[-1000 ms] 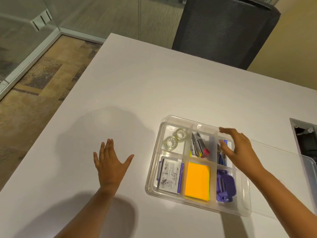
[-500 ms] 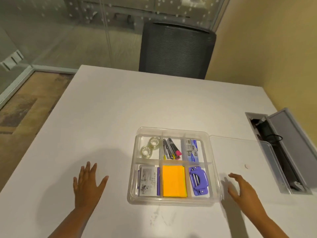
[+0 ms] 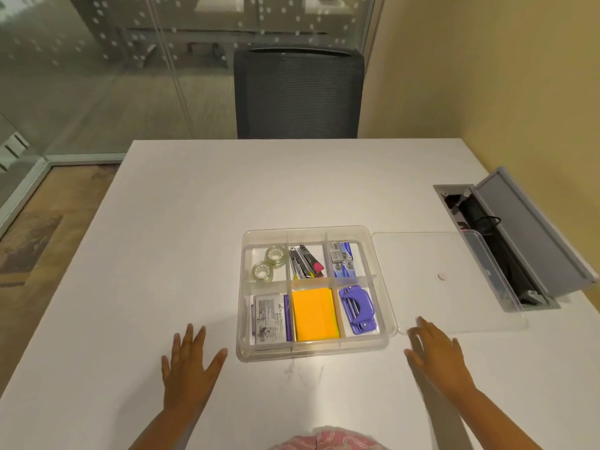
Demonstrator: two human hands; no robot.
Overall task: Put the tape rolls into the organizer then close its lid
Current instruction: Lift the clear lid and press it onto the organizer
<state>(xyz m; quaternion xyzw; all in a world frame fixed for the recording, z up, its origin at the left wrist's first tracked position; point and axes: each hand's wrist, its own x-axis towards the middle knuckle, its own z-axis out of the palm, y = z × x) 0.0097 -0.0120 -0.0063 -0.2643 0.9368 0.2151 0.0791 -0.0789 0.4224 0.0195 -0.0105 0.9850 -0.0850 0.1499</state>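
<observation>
A clear plastic organizer (image 3: 383, 280) with six compartments sits on the white table. Two clear tape rolls (image 3: 268, 264) lie in its far left compartment. Its flat clear lid (image 3: 454, 254) lies open on the table to the right of the box. My left hand (image 3: 190, 362) rests flat on the table left of the organizer, fingers spread, holding nothing. My right hand (image 3: 436, 354) is flat with fingers apart at the lid's near left corner, right of the box.
Other compartments hold staplers (image 3: 305, 261), staple boxes (image 3: 341, 259), a purple hole punch (image 3: 357, 305), orange sticky notes (image 3: 314, 314) and a packet (image 3: 269, 319). An open cable hatch (image 3: 506, 241) is sunk in the table at right. A dark chair (image 3: 297, 95) stands beyond the far edge.
My right hand has drawn back from over the organizer to the table beside its near right corner. The view has swung up and to the right. My left hand stays flat.
</observation>
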